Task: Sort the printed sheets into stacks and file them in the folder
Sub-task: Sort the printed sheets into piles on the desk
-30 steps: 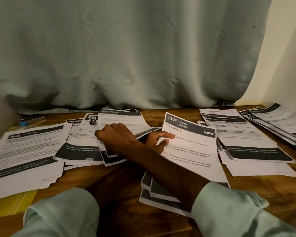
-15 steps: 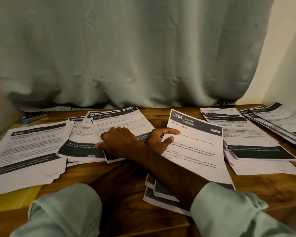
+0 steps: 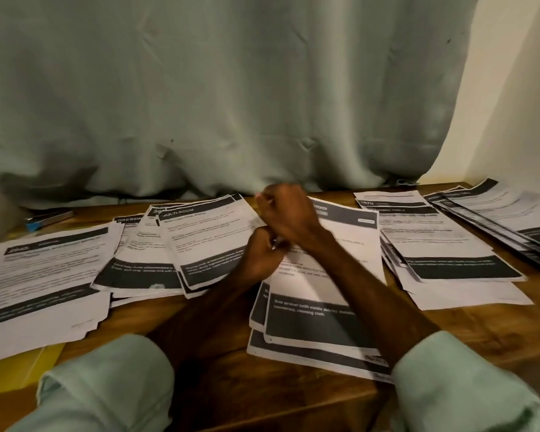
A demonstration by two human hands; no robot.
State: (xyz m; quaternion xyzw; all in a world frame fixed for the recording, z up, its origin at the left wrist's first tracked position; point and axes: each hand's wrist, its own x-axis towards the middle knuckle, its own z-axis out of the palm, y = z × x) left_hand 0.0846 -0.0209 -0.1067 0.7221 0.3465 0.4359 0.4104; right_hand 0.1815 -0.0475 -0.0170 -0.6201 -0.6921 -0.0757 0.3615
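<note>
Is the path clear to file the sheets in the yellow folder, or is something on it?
Not clear. The yellow folder lies at the table's near left, and the leftmost stack of sheets rests on top of it, so only its near edge shows. That stack probably has to come off first.

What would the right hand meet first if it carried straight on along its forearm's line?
Probably the curtain: the right hand points away and left over the table's far edge. Depth is unclear.

Printed sheets (image 3: 318, 310) lie in fanned stacks (black-banded) beside yellow folder (image 3: 16, 366).
</note>
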